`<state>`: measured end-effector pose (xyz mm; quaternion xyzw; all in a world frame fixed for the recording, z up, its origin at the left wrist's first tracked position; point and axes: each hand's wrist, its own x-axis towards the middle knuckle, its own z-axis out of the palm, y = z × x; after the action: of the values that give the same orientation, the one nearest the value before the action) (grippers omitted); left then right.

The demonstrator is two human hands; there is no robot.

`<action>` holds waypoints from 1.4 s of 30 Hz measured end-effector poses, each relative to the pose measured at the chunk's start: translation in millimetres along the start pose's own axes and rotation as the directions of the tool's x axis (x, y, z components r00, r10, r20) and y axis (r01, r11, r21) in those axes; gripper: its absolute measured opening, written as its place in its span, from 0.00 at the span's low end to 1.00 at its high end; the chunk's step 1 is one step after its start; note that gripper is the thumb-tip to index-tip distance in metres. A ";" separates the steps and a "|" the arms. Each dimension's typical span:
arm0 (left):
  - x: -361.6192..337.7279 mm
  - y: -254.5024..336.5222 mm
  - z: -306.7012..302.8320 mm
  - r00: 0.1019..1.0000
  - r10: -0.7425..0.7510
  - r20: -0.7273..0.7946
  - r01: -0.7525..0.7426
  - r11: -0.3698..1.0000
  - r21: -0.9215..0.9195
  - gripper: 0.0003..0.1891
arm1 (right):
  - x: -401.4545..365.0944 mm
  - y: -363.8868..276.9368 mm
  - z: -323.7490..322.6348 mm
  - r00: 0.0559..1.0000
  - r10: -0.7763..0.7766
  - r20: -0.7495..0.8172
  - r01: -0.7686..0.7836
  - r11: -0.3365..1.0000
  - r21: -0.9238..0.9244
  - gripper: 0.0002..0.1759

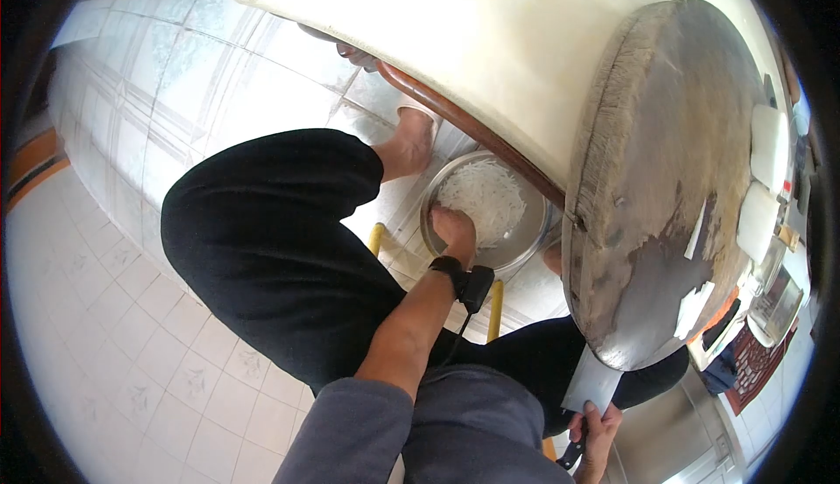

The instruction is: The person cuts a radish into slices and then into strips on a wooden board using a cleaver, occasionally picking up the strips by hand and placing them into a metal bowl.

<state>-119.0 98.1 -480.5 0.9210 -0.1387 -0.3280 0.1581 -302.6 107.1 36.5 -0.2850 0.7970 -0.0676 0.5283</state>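
My left hand (453,227) reaches down into a round metal basin (430,248) on the floor between my feet. White shredded strips (490,197) lie in the basin, and my fingers are hidden among them or against the basin. At the lower right, my right hand (598,431) grips the dark handle of a cleaver (591,382), its wide blade beside the near edge of a thick round wooden chopping board (647,178). A few white pieces (694,309) lie on the board's wet, dark surface.
The board rests on a white table (490,46) with a brown edge rail (472,125). White blocks (758,221) stand past the board at the right. Yellow stool legs (495,309) show near the basin. A dark red mat (759,366) is at the far right.
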 end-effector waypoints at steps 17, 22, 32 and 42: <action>-22.6 104.1 -120.1 0.994 -0.052 0.093 0.066 0.987 -0.149 0.17 | 0.2 -7.1 4.6 1.000 0.021 -0.004 -0.021 1.000 -0.013 0.16; -2.2 86.5 -56.3 0.964 0.244 0.100 -0.219 0.952 -0.213 0.19 | 1.6 -3.1 0.5 1.000 0.010 0.018 -0.009 0.999 -0.049 0.16; -17.9 100.8 -106.3 0.924 0.200 0.325 -0.211 0.978 -0.003 0.10 | -1.9 -18.7 10.2 0.987 0.137 -0.085 -0.144 0.987 -0.078 0.15; -2.1 102.5 -92.9 0.922 0.358 0.149 -0.329 0.925 -0.188 0.09 | -1.2 -19.7 9.4 0.991 0.115 -0.063 -0.121 0.988 -0.098 0.15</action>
<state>-76.0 24.0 -371.9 0.8331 -0.2857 -0.3870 0.2731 -286.4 93.3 41.4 -0.2620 0.8297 -0.0035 0.4930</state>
